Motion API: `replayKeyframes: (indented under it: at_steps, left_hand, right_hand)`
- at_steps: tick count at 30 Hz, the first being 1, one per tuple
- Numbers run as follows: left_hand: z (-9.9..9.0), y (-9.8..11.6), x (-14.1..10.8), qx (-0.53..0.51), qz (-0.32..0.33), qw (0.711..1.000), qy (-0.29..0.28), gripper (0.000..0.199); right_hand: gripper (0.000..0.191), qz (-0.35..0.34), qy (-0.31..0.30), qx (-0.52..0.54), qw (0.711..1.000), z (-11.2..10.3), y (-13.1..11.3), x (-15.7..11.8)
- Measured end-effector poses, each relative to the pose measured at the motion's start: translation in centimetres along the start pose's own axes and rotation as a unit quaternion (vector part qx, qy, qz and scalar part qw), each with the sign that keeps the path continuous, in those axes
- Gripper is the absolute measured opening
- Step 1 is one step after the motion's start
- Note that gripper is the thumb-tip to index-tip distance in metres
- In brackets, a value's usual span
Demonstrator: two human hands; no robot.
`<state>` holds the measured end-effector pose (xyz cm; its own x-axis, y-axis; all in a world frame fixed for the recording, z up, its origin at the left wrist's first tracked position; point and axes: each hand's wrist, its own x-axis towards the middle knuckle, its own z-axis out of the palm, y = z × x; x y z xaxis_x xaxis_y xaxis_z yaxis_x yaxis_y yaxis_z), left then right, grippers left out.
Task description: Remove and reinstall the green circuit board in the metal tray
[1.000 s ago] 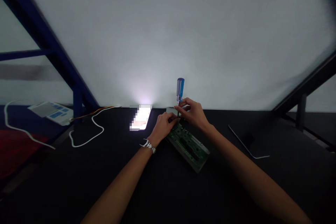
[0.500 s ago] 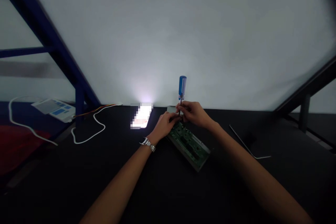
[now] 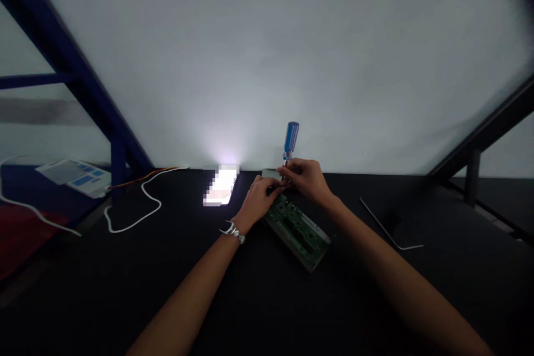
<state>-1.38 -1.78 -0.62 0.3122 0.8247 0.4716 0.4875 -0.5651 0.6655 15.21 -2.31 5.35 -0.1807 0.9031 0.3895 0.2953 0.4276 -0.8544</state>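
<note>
Right hand: the right hand (image 3: 306, 179) pinches a clear-plastic, blue-handled screwdriver (image 3: 291, 138) near the top of its steel shaft, the tool standing almost upright and leaning slightly.

Left hand: the left hand (image 3: 258, 198), a silver bracelet-style watch (image 3: 232, 232) on its wrist, curves narrowly over the far end of the board; whether it grips anything cannot be told.

Hidden: fingers of both hands cover the screwdriver's tip, so its contact with the board cannot be made out.

Board: a rectangular green circuit board (image 3: 297, 232) lies on the black work table (image 3: 417, 300), directly below the hands, with a small grey block (image 3: 270, 173) just beyond it, partly hidden.

Left of the hands: a glowing rectangular device (image 3: 221, 186), pixelated beyond recognition, and a looped white cable (image 3: 133, 222).

Right of the hands: a thin L-shaped metal hex key (image 3: 387, 228) lies well apart.

Background: a dark blue steel frame (image 3: 62, 55) rises at left, its lower part dim.
</note>
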Motion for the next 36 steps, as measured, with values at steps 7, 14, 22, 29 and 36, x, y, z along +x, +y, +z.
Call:
replayKeyframes:
  at_steps: [7, 14, 22, 29, 36]
  left_hand:
    - [-0.43, 0.07, 0.16, -0.002, -0.004, 1.0, -0.03, 0.018]
    - [0.03, -0.08, -0.22, 0.016, -0.027, 0.999, 0.013, 0.012]
    - [-0.62, -0.19, 0.11, -0.015, 0.027, 0.999, -0.029, 0.023]
    - [-0.08, -0.19, -0.01, -0.014, -0.016, 1.0, 0.011, 0.014]
    - [-0.14, 0.32, 0.02, -0.004, 0.003, 1.0, 0.011, 0.016]
  right_hand:
    - [0.027, 0.004, -0.058, -0.01, 0.998, -0.3, -0.16, -0.06]
    - [0.026, 0.009, 0.045, -0.036, 0.998, 0.27, 0.18, -0.14]
    - [0.022, -0.052, -0.032, -0.117, 0.991, -0.32, -0.51, -0.18]
    - [0.018, -0.033, -0.021, -0.104, 0.994, -0.11, -0.41, -0.14]
    - [0.023, -0.064, 0.02, -0.158, 0.985, -0.26, -0.29, -0.11]
